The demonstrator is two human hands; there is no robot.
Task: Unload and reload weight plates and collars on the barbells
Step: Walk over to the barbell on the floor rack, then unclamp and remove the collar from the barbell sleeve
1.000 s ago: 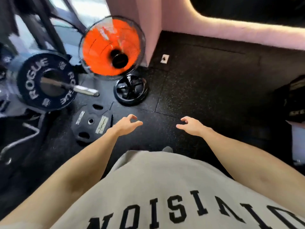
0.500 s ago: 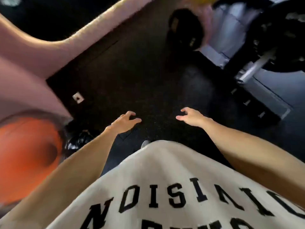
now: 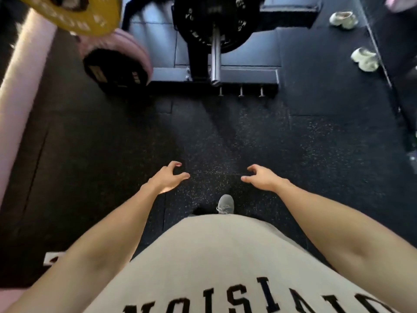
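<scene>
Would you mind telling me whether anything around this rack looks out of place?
Two pale shoes lie apart on the floor right of the loaded barbell, and a black plate leans against the pink bench.

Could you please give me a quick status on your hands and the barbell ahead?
Left hand and right hand open, empty. Black plate loaded on the barbell sleeve, no collar visible. Bare floor between.

Black speckled rubber floor (image 3: 225,136), pink wall (image 3: 20,82), pale shoes (image 3: 365,58)
</scene>
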